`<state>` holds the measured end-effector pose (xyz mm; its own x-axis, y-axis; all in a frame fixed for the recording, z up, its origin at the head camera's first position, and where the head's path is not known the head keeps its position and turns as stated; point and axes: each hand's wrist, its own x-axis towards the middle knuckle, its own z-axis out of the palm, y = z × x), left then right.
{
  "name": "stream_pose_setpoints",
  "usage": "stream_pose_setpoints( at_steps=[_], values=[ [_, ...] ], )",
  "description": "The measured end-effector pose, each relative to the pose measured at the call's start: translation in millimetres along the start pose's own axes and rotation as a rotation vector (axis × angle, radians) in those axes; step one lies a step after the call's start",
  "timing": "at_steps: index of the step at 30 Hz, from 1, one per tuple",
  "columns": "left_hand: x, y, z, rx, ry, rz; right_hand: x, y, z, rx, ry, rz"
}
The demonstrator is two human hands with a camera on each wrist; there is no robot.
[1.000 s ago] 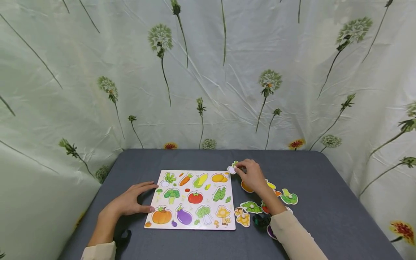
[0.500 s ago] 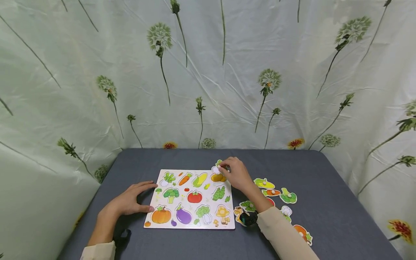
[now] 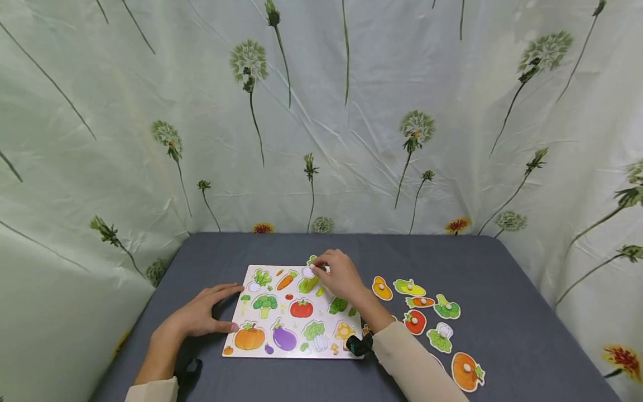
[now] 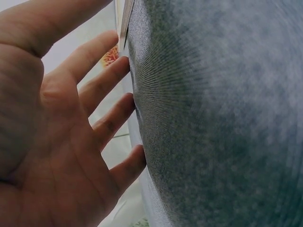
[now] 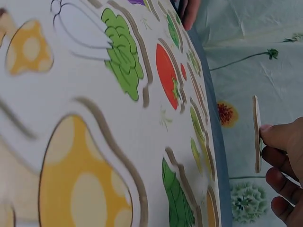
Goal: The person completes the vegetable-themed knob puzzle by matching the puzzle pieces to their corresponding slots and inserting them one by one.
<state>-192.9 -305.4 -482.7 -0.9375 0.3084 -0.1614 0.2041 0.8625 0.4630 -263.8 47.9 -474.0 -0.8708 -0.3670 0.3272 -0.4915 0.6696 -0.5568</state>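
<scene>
A puzzle board [image 3: 321, 310] with pictured vegetable recesses lies flat on the table. My left hand [image 3: 201, 310] rests along its left side, thumb and fingers spread and touching the edge; the left wrist view shows the same hand [image 4: 61, 137] with straight, separated fingers. Over the board's back edge, near the corn recess [image 3: 307, 283], my right hand [image 3: 341, 276] pinches a turnip puzzle piece [image 3: 307, 272], white with green leaves. In the right wrist view this turnip piece [image 5: 256, 137] appears edge-on, held up apart from the board. The fingers partly cover its face.
Several loose knobbed pieces lie right of the board, among them a corn [image 3: 409, 287], a carrot [image 3: 420, 302], a tomato [image 3: 414, 322] and a pumpkin [image 3: 466, 371]. My right forearm hides some others. A flowered curtain [image 3: 361, 139] hangs behind the dark table [image 3: 527, 346].
My right hand has carried the turnip piece leftward from beyond the board's back right corner to over its back edge near the corn recess. My left hand has stayed in place.
</scene>
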Motion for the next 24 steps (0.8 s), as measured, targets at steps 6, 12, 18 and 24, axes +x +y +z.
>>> stream_pose_setpoints(
  at_steps=[6, 12, 18, 24],
  values=[
    [1.9, 1.5, -1.0, 0.007, -0.008, 0.003, 7, -11, 11, -0.011, -0.033, -0.017],
    [-0.6, 4.7, -2.5, 0.013, -0.019, -0.003, 13, -21, 24, -0.019, -0.063, -0.042],
    [-0.4, 7.0, -1.6, 0.013, -0.023, -0.016, 19, -27, 37, -0.036, -0.084, -0.04],
    [0.8, 6.3, -0.3, 0.018, -0.027, -0.021, 25, -34, 52, -0.042, -0.095, -0.031]
  ],
)
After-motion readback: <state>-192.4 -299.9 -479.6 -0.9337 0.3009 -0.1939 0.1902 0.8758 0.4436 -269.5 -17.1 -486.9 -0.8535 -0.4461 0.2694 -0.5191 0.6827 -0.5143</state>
